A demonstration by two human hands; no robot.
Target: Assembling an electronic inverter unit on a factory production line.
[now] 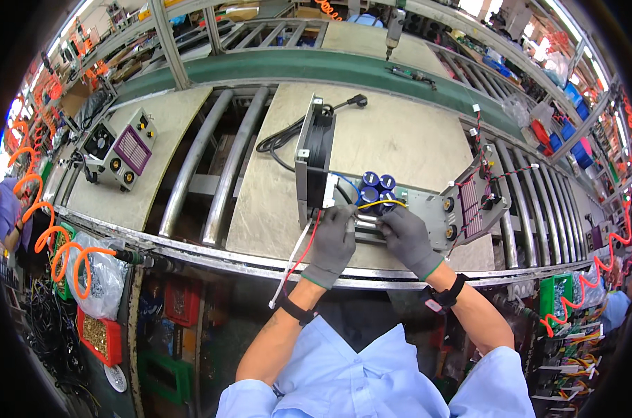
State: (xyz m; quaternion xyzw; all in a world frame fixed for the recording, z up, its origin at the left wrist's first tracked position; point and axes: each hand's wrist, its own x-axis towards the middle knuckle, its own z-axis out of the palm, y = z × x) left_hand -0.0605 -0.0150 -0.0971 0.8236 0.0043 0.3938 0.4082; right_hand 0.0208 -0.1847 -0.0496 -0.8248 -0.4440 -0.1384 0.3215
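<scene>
An open machine chassis lies before me: an upright panel with a black fan (321,139), a metal base and a front panel with a purple grille (471,206). Several blue cylindrical capacitors (369,180) stand in its middle. My left hand (333,240), in a grey glove, pinches at the wires beside the fan panel. A yellow wire (383,203) arches from near its fingertips across the capacitors toward my right hand (408,240). That gloved hand is closed at the capacitors' near side; what its fingertips grip is hidden. Red wire (306,252) and white wire (291,263) hang beside my left hand.
The chassis rests on a pale board (260,209) over a roller conveyor (220,174). A black power cord (281,141) lies behind the fan panel. Another machine (124,150) stands at left. Orange coiled hoses (39,209) and a red screw bin (98,338) are at the lower left.
</scene>
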